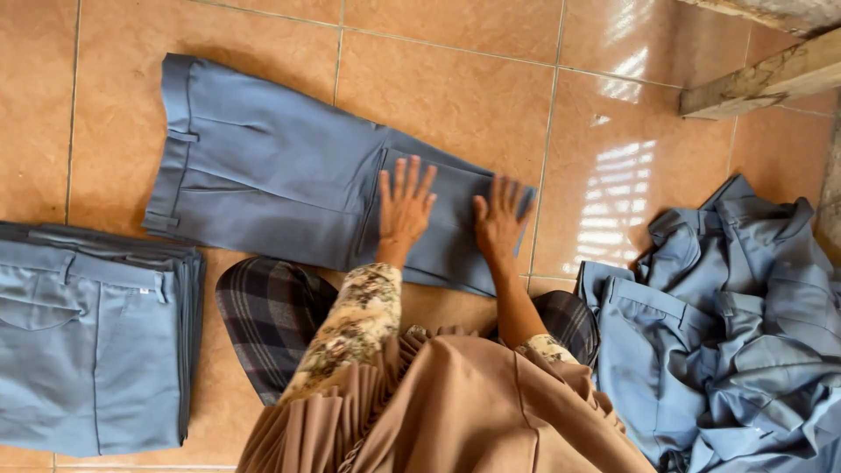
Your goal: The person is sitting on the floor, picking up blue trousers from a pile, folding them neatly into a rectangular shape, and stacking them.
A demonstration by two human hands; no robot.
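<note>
On the tiled floor [491, 105], a pair of grey-blue trousers [263, 175] is laid out flat, waistband toward the left of frame, legs running right. The leg end has been folded back over itself; the doubled section is seen under the hands.

Left hand [405, 206]: pressed flat on the folded part, palm down, fingers spread wide. Nothing is gripped.
Right hand [501, 219]: pressed flat just beside it, nearer the fold's right edge, fingers also splayed. Nothing is gripped here either.
Both hands are touching the cloth, set near each other but apart.

The left arm is covered by a floral sleeve [355, 328]; the right forearm is bare up to a short bit of the same floral fabric. A pleated tan garment [464, 412] is seen at bottom centre, with dark plaid cloth [267, 315] showing beneath it on both sides.

At the left edge, a stack of folded trousers [88, 342] in the same grey-blue is seen, edges squared, just beside the plaid cloth and well apart from the hands.
At the right, a loose heap of unfolded trousers [745, 324] is piled on the floor, crumpled, waistbands visible.

Top right, a rough wooden beam [762, 83] is seen lying at an angle on the tiles. Window glare is reflected on the tiles near the heap.
</note>
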